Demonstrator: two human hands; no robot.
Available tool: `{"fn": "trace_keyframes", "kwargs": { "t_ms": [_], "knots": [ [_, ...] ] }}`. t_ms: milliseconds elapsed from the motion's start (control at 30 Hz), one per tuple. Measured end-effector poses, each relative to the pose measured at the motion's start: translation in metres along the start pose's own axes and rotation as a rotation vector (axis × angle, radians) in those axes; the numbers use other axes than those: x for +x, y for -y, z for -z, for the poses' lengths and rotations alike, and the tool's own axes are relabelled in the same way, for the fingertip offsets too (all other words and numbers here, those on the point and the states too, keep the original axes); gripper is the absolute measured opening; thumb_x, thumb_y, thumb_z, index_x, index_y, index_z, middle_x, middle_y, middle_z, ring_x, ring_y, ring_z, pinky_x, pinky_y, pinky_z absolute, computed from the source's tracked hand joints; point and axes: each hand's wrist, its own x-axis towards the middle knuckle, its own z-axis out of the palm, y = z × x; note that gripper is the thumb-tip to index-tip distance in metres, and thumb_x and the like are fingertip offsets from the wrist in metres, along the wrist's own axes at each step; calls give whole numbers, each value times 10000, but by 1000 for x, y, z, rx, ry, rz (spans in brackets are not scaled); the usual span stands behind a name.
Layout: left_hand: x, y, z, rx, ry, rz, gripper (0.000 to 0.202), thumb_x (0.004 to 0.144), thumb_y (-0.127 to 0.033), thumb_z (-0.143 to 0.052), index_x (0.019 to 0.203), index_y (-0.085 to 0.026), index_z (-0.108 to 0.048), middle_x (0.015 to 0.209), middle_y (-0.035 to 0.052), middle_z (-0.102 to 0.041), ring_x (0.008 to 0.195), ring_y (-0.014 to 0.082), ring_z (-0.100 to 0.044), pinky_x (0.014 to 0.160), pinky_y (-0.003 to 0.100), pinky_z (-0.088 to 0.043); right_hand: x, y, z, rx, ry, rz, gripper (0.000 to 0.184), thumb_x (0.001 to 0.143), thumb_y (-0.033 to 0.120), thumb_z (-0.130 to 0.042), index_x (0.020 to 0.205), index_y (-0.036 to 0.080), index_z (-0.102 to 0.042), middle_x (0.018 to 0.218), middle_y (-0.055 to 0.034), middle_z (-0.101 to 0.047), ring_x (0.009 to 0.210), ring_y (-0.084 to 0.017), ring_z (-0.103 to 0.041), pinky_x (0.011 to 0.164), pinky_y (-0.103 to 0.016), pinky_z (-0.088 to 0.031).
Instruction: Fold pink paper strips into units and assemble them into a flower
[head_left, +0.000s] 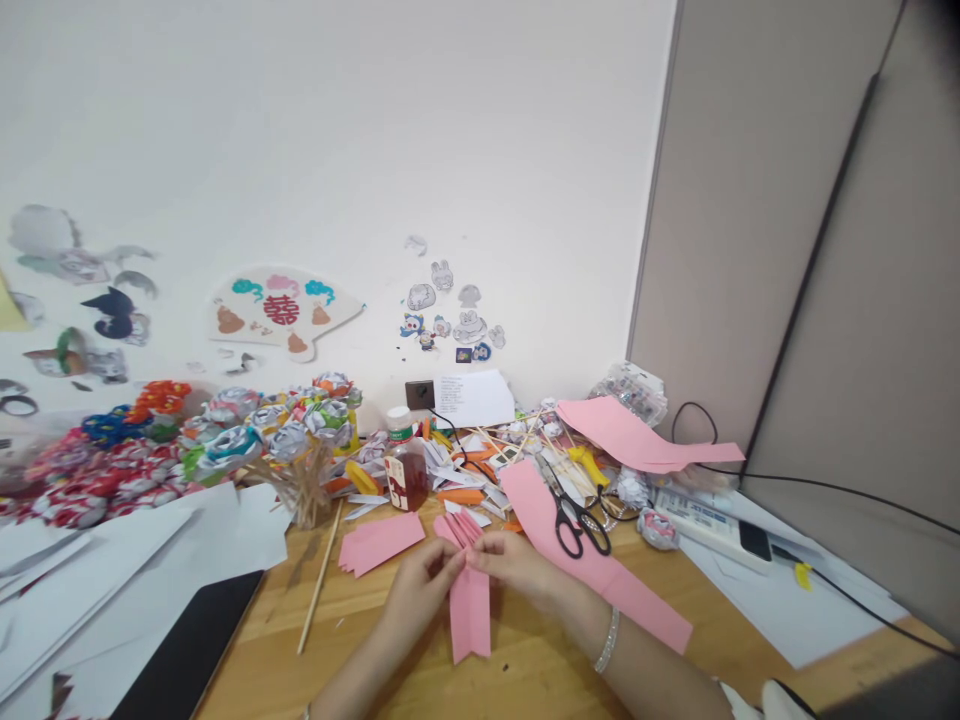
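Observation:
A creased strip of pink paper (470, 615) is pinched between my two hands above the wooden table. My left hand (426, 578) grips its left edge with thumb and fingers. On the opposite edge, my right hand (514, 560) is closed on the same paper, close to the left fingertips. The upper end shows several narrow folds or layers, while the lower end hangs toward me with a crease down its middle. Left of the hands lie several pink paper pieces (382, 543). Black-handled scissors (574, 520) rest on a long pink sheet (637, 592) to the right.
A bottle of reddish liquid (406, 470) stands behind my hands. A thin wooden stick (321, 580) lies left. Paper flowers (285, 435) fill the back left, near white sheets (142, 570) and a dark flat object (191, 650). A power strip (705, 525) with cables sits right.

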Motion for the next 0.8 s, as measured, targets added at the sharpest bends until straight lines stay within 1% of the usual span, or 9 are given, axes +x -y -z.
{"fn": "trace_keyframes", "kwargs": {
  "t_ms": [100,200,333,600,800],
  "knots": [
    [1,1,-1,-50,4,23,295,720,-421,-546,611,-147,-545,594,-9,-524,573,136,-464,527,221,-371,1,1,1,85,63,-33,371,672,507,-613,665,137,-600,587,26,-474,554,-85,-392,533,-206,-300],
    [1,1,-2,-95,3,33,304,709,-430,-554,605,-145,-541,586,-11,-516,565,131,-452,518,219,-365,3,1,2,132,75,-30,363,649,489,-640,627,132,-582,571,31,-458,547,-82,-381,527,-210,-282],
    [1,1,-3,-117,0,31,302,720,-421,-548,609,-140,-542,586,-12,-518,562,125,-450,520,216,-360,3,0,2,170,80,-34,341,618,456,-673,608,131,-571,553,36,-447,532,-78,-378,527,-213,-288],
    [2,5,-3,-135,12,26,297,726,-414,-549,625,-135,-547,590,-9,-529,560,123,-460,526,215,-357,4,-1,5,131,113,-21,312,646,422,-660,610,121,-587,571,26,-493,548,-78,-413,527,-206,-305],
    [0,3,-2,-77,43,0,268,719,-394,-555,638,-139,-561,607,1,-553,581,138,-483,535,218,-370,6,-11,3,81,130,-24,299,648,411,-659,628,116,-618,551,27,-502,531,-77,-418,514,-201,-302]
  ]
}}
